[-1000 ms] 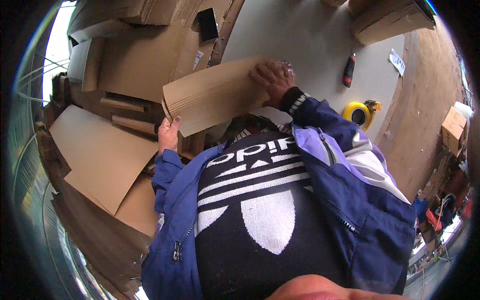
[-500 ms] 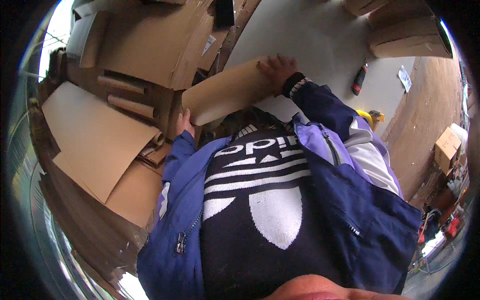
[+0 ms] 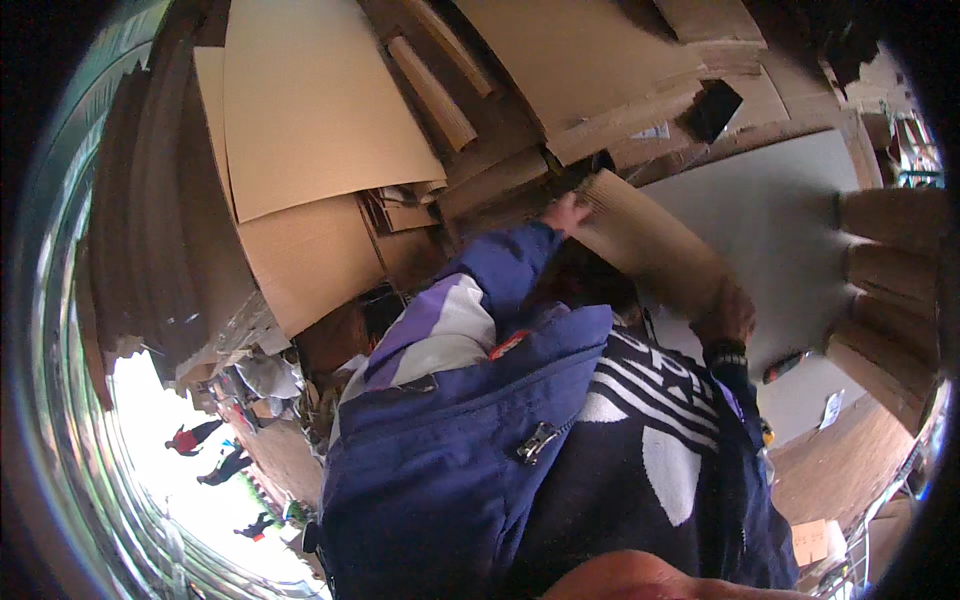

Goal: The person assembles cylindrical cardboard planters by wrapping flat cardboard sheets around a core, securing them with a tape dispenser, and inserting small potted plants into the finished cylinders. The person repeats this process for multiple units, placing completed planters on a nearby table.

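A curved piece of brown corrugated cardboard (image 3: 655,237) spans between my two hands, tilted over the near left edge of the grey tabletop (image 3: 800,215). At its left end my left hand (image 3: 568,214) grips the edge, fingers closed on it. Around the other end is my right hand (image 3: 728,312), slightly blurred, also closed on the cardboard. Just right of that hand, a black-and-red handled tool (image 3: 785,367) lies on the tabletop. A white paper slip (image 3: 832,408) is beside the tabletop's near right edge.
Several rolled cardboard pieces (image 3: 890,272) line the tabletop's right side. Large flat sheets (image 3: 310,110) lie at the left, with narrow cardboard strips (image 3: 432,92) beside them. Beyond is a big cardboard stack (image 3: 590,70) with a black object (image 3: 715,110). A small box (image 3: 810,541) sits low right.
The view has swung left, so the tabletop and rolled pieces appear further right and lower. The cardboard now slants down to the right; both hands still hold its ends.
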Motion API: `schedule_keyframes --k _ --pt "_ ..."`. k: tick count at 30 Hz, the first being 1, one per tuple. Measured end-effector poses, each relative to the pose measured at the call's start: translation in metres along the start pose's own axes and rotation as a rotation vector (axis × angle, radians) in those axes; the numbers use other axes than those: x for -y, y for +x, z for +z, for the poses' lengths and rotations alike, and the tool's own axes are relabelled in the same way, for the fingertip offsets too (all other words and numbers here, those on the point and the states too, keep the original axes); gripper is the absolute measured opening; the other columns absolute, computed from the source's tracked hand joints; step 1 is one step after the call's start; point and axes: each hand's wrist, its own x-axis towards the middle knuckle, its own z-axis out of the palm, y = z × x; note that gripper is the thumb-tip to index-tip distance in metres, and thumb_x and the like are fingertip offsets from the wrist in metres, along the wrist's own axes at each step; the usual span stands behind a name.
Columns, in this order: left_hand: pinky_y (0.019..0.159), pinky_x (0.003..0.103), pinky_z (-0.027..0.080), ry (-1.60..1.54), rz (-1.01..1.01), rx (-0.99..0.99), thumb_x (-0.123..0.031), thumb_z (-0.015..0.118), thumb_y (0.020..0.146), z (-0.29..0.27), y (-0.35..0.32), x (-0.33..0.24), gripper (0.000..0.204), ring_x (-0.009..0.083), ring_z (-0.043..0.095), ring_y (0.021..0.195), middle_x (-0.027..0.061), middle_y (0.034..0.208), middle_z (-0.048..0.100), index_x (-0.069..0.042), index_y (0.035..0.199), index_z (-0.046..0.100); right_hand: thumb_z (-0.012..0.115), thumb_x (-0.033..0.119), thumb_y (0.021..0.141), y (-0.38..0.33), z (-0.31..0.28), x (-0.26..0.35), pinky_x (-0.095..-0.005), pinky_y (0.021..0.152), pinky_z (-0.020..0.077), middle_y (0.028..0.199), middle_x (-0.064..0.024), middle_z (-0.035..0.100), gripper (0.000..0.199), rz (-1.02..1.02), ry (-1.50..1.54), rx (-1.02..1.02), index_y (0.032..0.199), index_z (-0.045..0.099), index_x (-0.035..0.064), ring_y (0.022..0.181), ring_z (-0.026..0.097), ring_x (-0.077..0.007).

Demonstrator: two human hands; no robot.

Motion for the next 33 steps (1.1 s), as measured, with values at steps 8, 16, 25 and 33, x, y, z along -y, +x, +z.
schedule_keyframes --k 8,16,25,33 --pt "0.116 0.048 0.032 -0.047 0.082 0.144 -0.065 0.059 0.089 0.033 -0.005 -0.054 0.103 0.0434 0.030 0.144 0.0270 0.158 0.026 0.003 0.155 0.018 0.089 0.037 0.058 -0.017 0.001 -0.024 -0.0581 0.116 0.0233 0.158 -0.0158 0.029 0.127 0.244 -0.122 0.111 0.158 0.013 0.0240 0.146 0.024 -0.0356" --pt "0.115 0.045 0.034 -0.208 0.183 0.032 -0.062 0.069 0.084 0.038 -0.007 -0.044 0.105 0.0381 0.034 0.143 0.0244 0.157 0.029 -0.002 0.156 0.019 0.078 0.028 0.084 0.025 0.042 -0.056 -0.0500 0.107 0.0435 0.144 -0.0105 0.052 0.073 0.054 1.210 -0.318 0.147 0.044 0.0109 0.132 0.048 -0.0325" --pt "0.092 0.044 0.050 -0.408 0.144 -1.392 -0.026 0.080 0.075 -0.196 0.053 0.073 0.060 0.0355 0.063 0.106 0.0204 0.114 0.066 0.002 0.123 0.056 0.061 0.018 0.097 0.043 -0.092 -0.037 -0.0516 0.101 0.0492 0.143 -0.0186 0.051 0.051 0.139 1.920 -0.178 0.146 0.047 0.0110 0.127 0.052 -0.0373" --pt "0.084 0.045 0.053 -0.452 -0.133 -0.823 -0.034 0.076 0.077 -0.226 0.069 0.059 0.070 0.0328 0.066 0.096 0.0200 0.103 0.068 0.002 0.130 0.048 0.055 0.020 0.101 0.138 -0.148 0.091 -0.0540 0.093 0.0546 0.136 -0.0199 0.052 0.053 0.080 1.976 -0.196 0.150 0.037 0.0108 0.117 0.057 -0.0382"
